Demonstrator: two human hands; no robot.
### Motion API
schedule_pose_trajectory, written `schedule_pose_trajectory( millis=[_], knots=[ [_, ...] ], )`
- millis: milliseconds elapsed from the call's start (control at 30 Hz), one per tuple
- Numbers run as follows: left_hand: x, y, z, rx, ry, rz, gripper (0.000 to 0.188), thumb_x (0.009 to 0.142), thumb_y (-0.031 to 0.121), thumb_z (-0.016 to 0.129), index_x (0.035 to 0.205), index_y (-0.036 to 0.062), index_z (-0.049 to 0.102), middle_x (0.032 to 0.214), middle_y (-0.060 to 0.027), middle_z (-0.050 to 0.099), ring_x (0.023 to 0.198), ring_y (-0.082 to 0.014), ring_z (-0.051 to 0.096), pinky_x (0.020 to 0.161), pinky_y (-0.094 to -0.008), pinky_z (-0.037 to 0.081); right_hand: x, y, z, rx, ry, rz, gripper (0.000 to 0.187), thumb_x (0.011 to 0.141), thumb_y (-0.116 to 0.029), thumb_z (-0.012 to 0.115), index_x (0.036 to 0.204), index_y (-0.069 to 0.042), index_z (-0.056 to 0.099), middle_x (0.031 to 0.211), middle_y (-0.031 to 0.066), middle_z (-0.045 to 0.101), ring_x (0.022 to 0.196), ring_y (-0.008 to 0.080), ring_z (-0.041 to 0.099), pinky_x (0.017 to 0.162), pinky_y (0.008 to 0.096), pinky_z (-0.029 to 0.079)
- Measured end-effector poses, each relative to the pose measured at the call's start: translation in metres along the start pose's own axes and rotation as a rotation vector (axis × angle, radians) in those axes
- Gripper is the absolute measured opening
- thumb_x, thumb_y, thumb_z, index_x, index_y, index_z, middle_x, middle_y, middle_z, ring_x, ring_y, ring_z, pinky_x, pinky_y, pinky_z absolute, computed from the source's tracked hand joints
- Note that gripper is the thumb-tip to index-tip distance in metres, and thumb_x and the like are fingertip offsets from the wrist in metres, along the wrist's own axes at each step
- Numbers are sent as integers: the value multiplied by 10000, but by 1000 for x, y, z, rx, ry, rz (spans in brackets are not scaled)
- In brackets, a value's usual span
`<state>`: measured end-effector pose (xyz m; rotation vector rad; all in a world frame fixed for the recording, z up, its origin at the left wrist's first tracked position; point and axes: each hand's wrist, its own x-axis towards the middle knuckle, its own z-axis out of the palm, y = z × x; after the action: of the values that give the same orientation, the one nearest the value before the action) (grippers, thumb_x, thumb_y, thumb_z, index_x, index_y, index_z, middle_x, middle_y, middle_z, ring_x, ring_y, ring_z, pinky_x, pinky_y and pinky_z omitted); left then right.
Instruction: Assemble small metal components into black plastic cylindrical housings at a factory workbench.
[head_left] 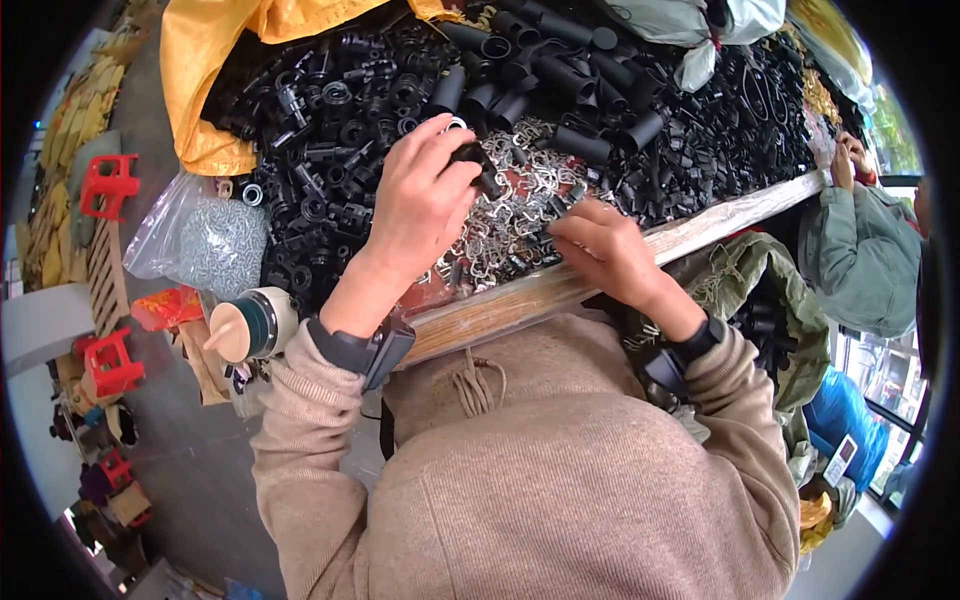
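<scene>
Slanting out from beneath the curled fingers of the left hand (420,195), a black part (487,178) was gripped between thumb and fingertips, its long axis apparently directed down and rightward, toward the side of the right hand (612,250). It was thus placed to the left of the right hand and farther from the body. Much of it was hidden by the fingers, and whether the white ring (455,123) near its upper end belonged to it could not be told. The right hand was bent, its thumb and fingertips brought close together low over loose silvery clips (515,215); whether anything small was pinched there could not be made out. The gap between the hands was littered with these clips. Black tubes (565,75) were piled beyond, black fittings (310,170) were heaped to the left, and small black pieces (690,150) to the right. The near side was bounded by a wooden edge (500,312), crossed by the right hand.
</scene>
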<state>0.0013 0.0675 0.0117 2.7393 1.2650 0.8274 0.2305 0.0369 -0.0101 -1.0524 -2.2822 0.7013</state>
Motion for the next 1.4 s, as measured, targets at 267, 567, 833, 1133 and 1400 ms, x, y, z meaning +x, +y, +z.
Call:
schedule_pose_trajectory(
  millis=[267, 567, 833, 1133, 1400],
  knots=[
    [-33, 18, -11, -1059, 254, -548, 146, 710, 59, 654, 824, 25, 570, 977, -75, 559, 765, -134, 573, 598, -219, 474, 20, 11, 31, -305, -141, 5, 86, 718, -86, 552, 794, -57, 524, 739, 86, 497, 668, 274, 530, 581, 363, 424],
    [-66, 35, -10, -1819, 47, -1065, 245, 733, 152, 659, 914, 53, 528, 843, -1, 547, 698, -78, 521, 549, -178, 424, 24, 10, 34, -424, -259, 87, 90, 745, -98, 517, 803, -63, 457, 760, 102, 490, 639, 300, 537, 540, 388, 437],
    [-71, 30, 8, -2015, -59, -1011, 248, 725, 184, 671, 870, 70, 504, 760, 28, 506, 665, -75, 506, 541, -169, 402, 26, 14, 30, -169, -5, 72, 45, 784, -73, 484, 797, -49, 448, 721, 103, 496, 582, 313, 520, 509, 366, 416],
    [-43, 42, 22, -1713, -76, -875, 334, 775, 106, 593, 1067, 65, 436, 825, -5, 491, 711, -76, 474, 583, -192, 400, 34, 2, 19, 601, -255, 447, 93, 830, -117, 502, 831, -27, 479, 616, 21, 487, 548, 83, 447, 490, 230, 376],
    [-44, 40, 35, -1407, -66, -939, 201, 736, 28, 604, 924, 26, 532, 814, -1, 529, 718, -69, 492, 654, -209, 420, 28, -2, 36, 1156, -155, 401, 96, 833, -45, 442, 929, -37, 431, 659, -15, 462, 537, 53, 405, 485, 192, 350]
  ],
)
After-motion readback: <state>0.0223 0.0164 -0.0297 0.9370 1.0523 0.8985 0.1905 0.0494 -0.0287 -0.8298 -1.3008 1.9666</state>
